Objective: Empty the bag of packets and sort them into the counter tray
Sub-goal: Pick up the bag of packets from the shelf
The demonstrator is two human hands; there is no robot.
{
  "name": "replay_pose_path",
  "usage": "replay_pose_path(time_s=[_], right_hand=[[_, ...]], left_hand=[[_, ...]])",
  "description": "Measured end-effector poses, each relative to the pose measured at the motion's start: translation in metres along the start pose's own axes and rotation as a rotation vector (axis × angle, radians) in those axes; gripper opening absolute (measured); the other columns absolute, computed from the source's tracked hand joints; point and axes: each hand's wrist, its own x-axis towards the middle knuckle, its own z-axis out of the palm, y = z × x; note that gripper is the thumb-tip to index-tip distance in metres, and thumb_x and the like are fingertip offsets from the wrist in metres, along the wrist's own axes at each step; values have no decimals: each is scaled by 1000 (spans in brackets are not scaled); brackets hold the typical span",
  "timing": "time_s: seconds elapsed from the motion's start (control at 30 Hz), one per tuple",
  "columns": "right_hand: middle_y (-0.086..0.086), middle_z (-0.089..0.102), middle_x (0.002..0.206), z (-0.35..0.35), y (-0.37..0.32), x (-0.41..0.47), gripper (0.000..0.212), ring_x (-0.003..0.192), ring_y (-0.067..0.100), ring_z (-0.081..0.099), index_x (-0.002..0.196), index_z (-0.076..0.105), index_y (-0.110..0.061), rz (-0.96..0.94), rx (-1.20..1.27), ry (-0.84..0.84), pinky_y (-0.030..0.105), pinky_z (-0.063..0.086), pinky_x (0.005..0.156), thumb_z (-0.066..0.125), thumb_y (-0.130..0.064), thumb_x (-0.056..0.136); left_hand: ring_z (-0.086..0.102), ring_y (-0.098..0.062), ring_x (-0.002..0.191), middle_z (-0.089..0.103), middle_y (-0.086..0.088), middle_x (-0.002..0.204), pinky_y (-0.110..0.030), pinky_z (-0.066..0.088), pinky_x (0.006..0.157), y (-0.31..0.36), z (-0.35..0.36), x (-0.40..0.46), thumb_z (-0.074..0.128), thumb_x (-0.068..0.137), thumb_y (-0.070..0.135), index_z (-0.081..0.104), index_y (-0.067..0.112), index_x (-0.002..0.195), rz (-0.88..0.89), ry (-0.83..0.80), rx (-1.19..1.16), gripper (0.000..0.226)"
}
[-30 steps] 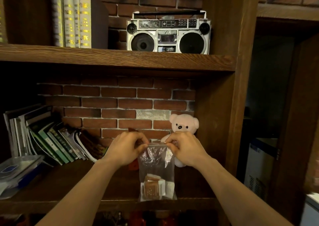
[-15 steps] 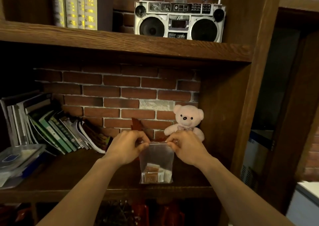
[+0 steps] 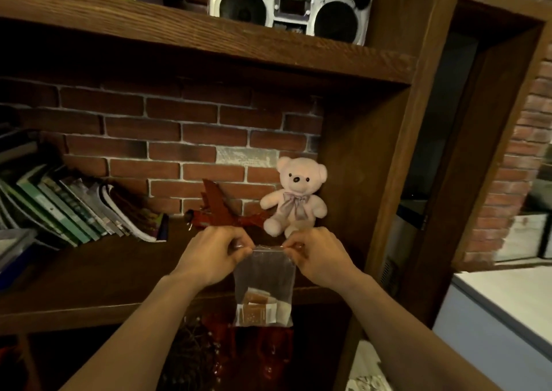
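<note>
Head view, nearest first: two bare forearms reach forward and meet at a small clear bag (image 3: 264,277). The left hand (image 3: 213,254) pinches the bag's top left corner, and the right hand (image 3: 316,256) pinches the top right corner, both closed narrowly on the sealed strip. The bag hangs straight down between them, its long axis vertical and its mouth uppermost, level with the fingertips. The packets (image 3: 258,308) lie bunched at the bottom, brown ones and pale ones, well below both hands. Neither hand is nearer; they sit evenly either side of the mouth, so the opening pull would run sideways, apart along the seal. The seal looks unopened, so emptying has not begun. Behind the bag runs a wooden shelf (image 3: 98,274), carrying a red model plane (image 3: 219,211), a pink teddy bear (image 3: 294,196) and leaning books (image 3: 68,208) before a brick wall. No counter tray is identifiable.
</note>
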Motion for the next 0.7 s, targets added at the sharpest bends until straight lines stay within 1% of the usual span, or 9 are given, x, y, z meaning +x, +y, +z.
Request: replay_pose_path(time_s=[0.2,0.23,0.37,0.53,0.6,0.7], right_hand=[[-12,72,100,-37,38,-46,14,90,13,67,103,75,-34,98,-6,48,42,59,80,66,-34,91],[-13,71,100,-53,54,-67,13,91,12,67,101,74,-34,128,-9,74,42,59,81,66,-34,92],[-16,70,97,-89,90,-118,11,89,6,64,98,73,-35,172,-4,104,37,58,82,64,-30,94],[-15,70,93,-158,160,-226,11,85,6,65,95,73,-33,316,-27,151,33,60,77,65,-26,95],[-14,72,94,-186,187,-277,11,83,6,64,96,74,-33,380,-98,173,32,60,75,66,-25,94],[-12,73,98,-224,220,-351,17,84,7,64,96,75,-33,516,-161,226,30,59,75,67,-19,92]], left_hand=[[64,-1,88,71,21,92,-37,57,78,63,17,2,69,88,42,69,43,92,105,-16,12,4],[65,-2,87,71,20,92,-37,57,78,90,25,2,70,88,41,69,42,91,143,-28,16,4],[62,-1,81,68,20,85,-34,57,74,154,47,-2,69,89,38,71,41,90,212,-49,-21,4],[62,3,82,67,23,87,-30,57,75,280,94,-20,68,91,36,71,39,94,385,-144,-136,5],[62,3,82,66,24,88,-29,57,76,337,120,-31,68,91,36,70,40,93,430,-187,-168,5],[62,1,88,65,24,94,-30,59,79,417,160,-52,68,92,35,70,41,94,502,-245,-237,7]])
